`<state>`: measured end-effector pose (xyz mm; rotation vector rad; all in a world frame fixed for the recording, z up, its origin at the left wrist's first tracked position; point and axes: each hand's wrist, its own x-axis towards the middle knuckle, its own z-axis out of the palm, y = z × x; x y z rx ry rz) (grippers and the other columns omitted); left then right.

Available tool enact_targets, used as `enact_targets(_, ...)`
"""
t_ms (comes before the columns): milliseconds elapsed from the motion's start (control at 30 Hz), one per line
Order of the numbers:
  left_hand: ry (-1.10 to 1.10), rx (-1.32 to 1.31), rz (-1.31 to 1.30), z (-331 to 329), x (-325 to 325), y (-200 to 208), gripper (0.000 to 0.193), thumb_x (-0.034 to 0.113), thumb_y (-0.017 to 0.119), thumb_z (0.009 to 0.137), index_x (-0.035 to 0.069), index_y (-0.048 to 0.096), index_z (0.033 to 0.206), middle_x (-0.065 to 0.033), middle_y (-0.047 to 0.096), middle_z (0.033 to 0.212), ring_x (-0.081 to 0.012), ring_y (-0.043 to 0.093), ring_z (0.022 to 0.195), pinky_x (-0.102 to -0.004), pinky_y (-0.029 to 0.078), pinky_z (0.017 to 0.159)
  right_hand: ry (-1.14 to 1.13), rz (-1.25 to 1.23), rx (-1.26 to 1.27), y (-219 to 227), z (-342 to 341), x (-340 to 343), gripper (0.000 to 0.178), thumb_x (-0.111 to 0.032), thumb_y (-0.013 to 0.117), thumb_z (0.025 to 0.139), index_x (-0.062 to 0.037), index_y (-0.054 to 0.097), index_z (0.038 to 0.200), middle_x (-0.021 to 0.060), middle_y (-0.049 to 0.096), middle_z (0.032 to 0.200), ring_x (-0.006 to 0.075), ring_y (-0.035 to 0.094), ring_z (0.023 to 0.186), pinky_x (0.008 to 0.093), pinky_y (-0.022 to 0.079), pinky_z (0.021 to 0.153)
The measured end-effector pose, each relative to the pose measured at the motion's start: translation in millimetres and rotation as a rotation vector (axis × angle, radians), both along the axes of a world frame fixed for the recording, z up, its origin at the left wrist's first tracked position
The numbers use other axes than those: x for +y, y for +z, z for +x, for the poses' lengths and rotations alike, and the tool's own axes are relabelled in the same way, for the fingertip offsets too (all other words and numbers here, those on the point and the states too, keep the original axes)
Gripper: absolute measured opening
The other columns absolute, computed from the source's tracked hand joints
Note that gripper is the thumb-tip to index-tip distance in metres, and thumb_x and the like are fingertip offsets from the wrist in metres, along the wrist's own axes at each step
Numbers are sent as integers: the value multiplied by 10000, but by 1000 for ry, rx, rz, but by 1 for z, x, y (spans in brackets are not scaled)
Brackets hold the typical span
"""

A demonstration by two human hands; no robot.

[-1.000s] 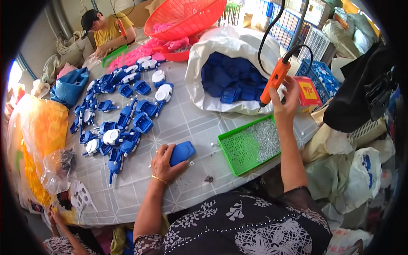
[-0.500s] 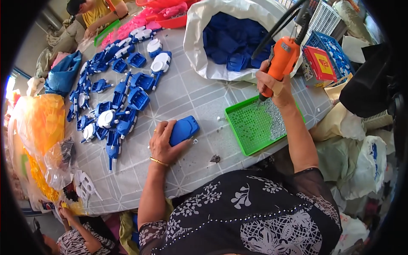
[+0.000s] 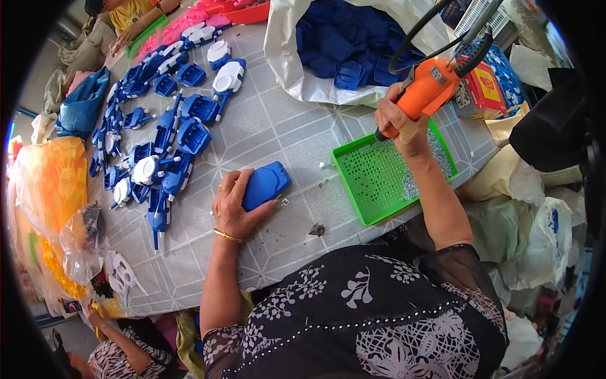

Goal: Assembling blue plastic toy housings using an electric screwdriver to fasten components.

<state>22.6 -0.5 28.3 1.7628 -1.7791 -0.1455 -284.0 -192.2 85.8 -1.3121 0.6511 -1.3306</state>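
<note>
My left hand [image 3: 232, 203] rests on the table, thumb and fingers around the sides of a flat blue plastic piece [image 3: 267, 184]. In my right hand [image 3: 405, 126] is an orange electric screwdriver [image 3: 426, 93], gripped by its body, with a cable at its top end. Its dark tip points down to the left, over the far edge of a green perforated tray [image 3: 364, 201]. Small silvery screws [image 3: 442, 153] lie heaped in the tray's right part, partly hidden by my right forearm.
Blue-and-white plastic assemblies [image 3: 167, 148] cover the table's left. A white sack [image 3: 278, 57] of blue parts stands at the far side. A red-and-yellow box [image 3: 486, 88] is at right. One person [image 3: 129, 19] works at far left, another [image 3: 120, 350] at lower left.
The whole view has shifted slightly. My right hand has tilted the screwdriver further over, and its tip has moved a little left over the tray. My left hand still holds the blue piece.
</note>
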Motion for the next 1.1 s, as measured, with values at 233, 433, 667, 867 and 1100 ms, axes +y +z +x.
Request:
enact_targets(233, 2, 7, 20, 0, -2, 0, 739, 391, 918, 660, 74, 687, 1287, -135, 666, 1196, -351, 676, 1065, -444, 559, 886, 2, -6, -55, -5, 2, -5, 208, -30, 782, 853, -79, 586, 900, -15, 566, 686, 96, 573, 527, 250, 486, 509)
enact_targets(433, 12, -1, 23, -1, 0, 2, 733, 373, 920, 660, 77, 685, 1288, -130, 665, 1200, -347, 674, 1069, -446, 560, 887, 1, -14, 24, -1, 3, 1, 187, -63, 717, 888, -64, 531, 874, -2, 512, 685, 111, 524, 541, 296, 478, 572)
enact_targets(667, 0, -10, 4, 0, -2, 0, 736, 369, 926, 656, 75, 683, 1285, -135, 666, 1186, -347, 675, 1062, -447, 565, 878, 5, -31, 32, -1, 3, 2, 220, -65, 701, 885, -77, 507, 782, -15, 497, 609, 105, 484, 503, 282, 443, 558)
enact_targets(867, -4, -85, -29, 0, -2, -1, 783, 385, 933, 642, 68, 668, 1307, -143, 654, 1201, -372, 642, 1075, -472, 530, 913, -16, 0, -1, 5, 5, -1, 206, -64, 694, 882, -87, 507, 797, -17, 484, 620, 105, 477, 511, 285, 439, 571)
enact_targets(1100, -15, -170, -58, -1, 5, 1, 927, 503, 912, 657, 5, 606, 1376, -186, 618, 1279, -391, 595, 1123, -482, 455, 1002, 96, 48, -153, 42, 17, 2, 209, -121, 713, 899, -92, 526, 812, -18, 469, 632, 107, 462, 511, 285, 424, 562)
